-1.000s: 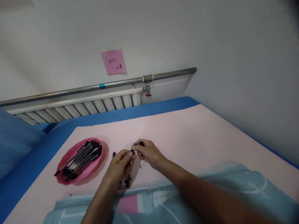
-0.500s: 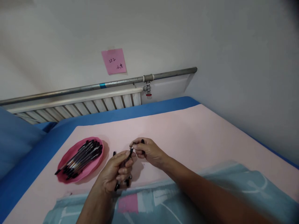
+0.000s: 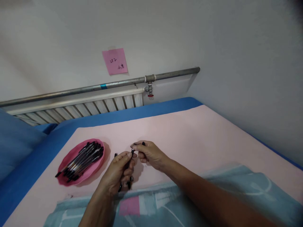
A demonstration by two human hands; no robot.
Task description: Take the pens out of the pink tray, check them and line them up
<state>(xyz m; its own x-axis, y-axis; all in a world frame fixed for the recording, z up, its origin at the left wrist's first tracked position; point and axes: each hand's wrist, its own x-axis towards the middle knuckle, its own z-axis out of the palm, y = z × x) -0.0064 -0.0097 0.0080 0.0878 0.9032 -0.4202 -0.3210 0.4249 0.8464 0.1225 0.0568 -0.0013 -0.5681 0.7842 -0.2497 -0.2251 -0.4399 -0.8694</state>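
My left hand (image 3: 119,170) is closed around a black pen (image 3: 132,153), its tip end pointing up and away from me. My right hand (image 3: 151,154) pinches at that tip with thumb and forefinger. A black piece that looks like a pen cap (image 3: 143,143) sticks up from the fingers of the same hand. Below my left palm, other black pens (image 3: 129,183) lie on the pink surface, partly hidden by the hand. To the left, a pink oval dish (image 3: 91,170) holds a bundle of clear-barrelled pens with black ends (image 3: 82,159).
Pale pink sheeting (image 3: 180,135) covers the blue surface (image 3: 132,116). A teal patterned cloth (image 3: 227,179) lies along the near edge. Behind stand a white radiator (image 3: 109,105) and a metal pipe (image 3: 127,83), with a pink note (image 3: 115,61) on the wall.
The black cap-like piece has sunk lower into my right hand's fingers. My left hand has tilted slightly; both hands stay together at the pen's tip.
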